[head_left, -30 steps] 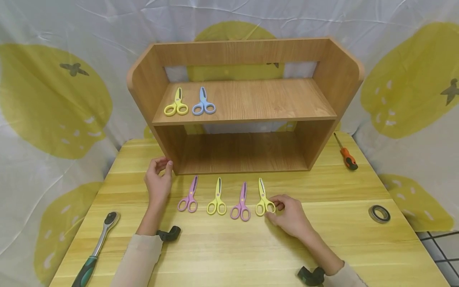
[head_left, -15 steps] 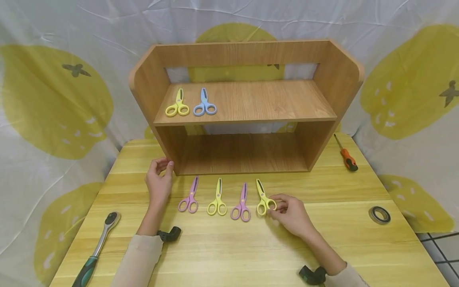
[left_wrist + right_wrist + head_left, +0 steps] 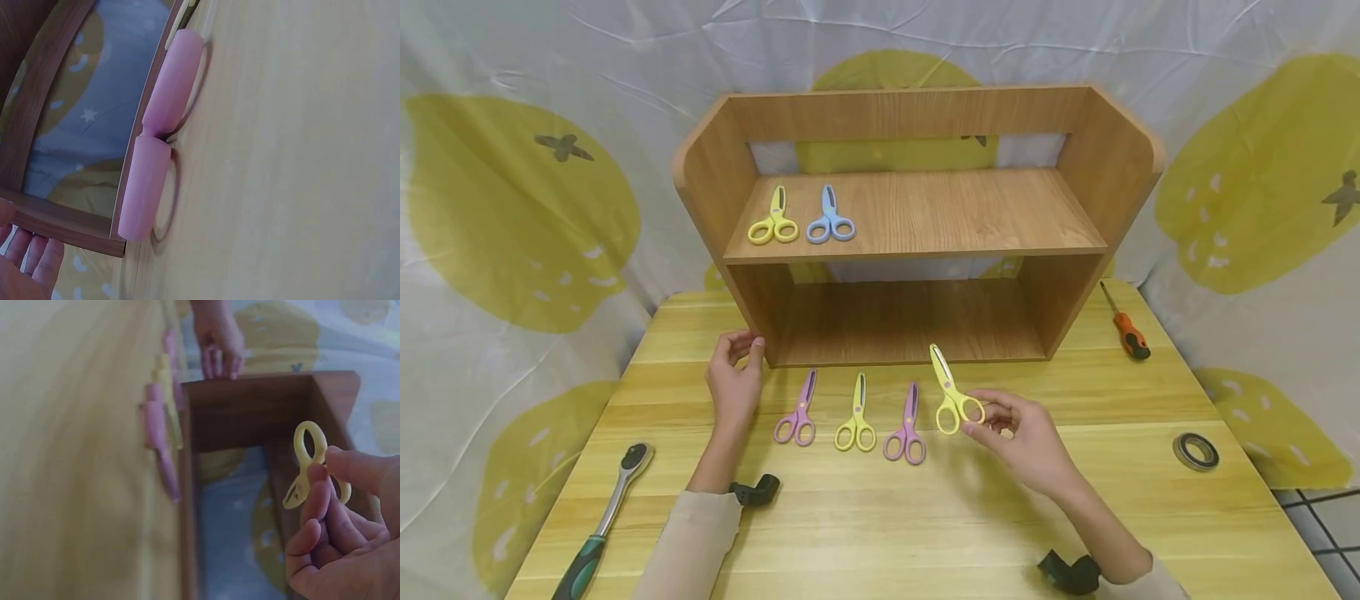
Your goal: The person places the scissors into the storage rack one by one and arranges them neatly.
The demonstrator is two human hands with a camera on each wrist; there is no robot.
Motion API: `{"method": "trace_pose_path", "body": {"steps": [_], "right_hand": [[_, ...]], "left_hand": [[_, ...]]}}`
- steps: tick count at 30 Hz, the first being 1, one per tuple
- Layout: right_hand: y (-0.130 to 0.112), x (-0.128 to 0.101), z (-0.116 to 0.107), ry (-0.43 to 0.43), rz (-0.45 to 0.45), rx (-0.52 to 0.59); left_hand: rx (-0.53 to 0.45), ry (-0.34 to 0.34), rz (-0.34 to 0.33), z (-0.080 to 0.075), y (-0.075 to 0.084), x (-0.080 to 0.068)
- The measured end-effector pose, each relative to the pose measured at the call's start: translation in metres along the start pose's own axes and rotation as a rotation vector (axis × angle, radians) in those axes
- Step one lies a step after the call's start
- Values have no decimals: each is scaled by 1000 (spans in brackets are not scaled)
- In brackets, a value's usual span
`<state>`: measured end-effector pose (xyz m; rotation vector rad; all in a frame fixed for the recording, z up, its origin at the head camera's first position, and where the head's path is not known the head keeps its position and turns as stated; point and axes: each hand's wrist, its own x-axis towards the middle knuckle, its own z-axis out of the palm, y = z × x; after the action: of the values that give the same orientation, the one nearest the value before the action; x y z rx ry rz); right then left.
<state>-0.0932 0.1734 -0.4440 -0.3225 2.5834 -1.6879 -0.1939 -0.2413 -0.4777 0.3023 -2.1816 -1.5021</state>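
A pair of yellow scissors (image 3: 949, 398) is held up above the table by my right hand (image 3: 1030, 442); thumb and fingers pinch one handle loop, and the blades point toward the shelf. The right wrist view shows these yellow scissors (image 3: 307, 456) between thumb and fingertips. My left hand (image 3: 735, 387) touches the lower left side of the wooden shelf (image 3: 917, 252) with its fingertips. In a row before the shelf lie purple scissors (image 3: 801, 408), another yellow pair (image 3: 857, 414) and a second purple pair (image 3: 909, 425).
On the upper board lie yellow scissors (image 3: 775, 218) and blue scissors (image 3: 829, 218). A ratchet wrench (image 3: 602, 521) lies at left. At right are an orange screwdriver (image 3: 1127, 329) and a ring-shaped bearing (image 3: 1196, 452). A curtain (image 3: 1240, 350) hangs behind the table.
My right hand has lifted the rightmost yellow scissors off the table, with their blades swinging slightly left. The left hand has stayed at the shelf's side.
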Motion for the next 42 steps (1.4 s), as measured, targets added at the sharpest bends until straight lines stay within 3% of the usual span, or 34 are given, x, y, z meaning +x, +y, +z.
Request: {"method": "trace_pose_path", "body": {"steps": [9, 16, 29, 34, 42], "right_hand": [[-56, 0, -24, 55, -235, 97], [-95, 24, -42, 109, -358, 102], [-142, 121, -47, 213, -298, -21], [-149, 155, -43, 195, -286, -80], [-152, 188, -34, 138, -203, -141]], "left_hand": [[5, 3, 4, 0, -2, 1], [3, 7, 6, 0, -2, 3], [-13, 10, 9, 0, -3, 5], [-3, 12, 5, 0, -3, 5], [-4, 19, 2, 1, -3, 4]]}}
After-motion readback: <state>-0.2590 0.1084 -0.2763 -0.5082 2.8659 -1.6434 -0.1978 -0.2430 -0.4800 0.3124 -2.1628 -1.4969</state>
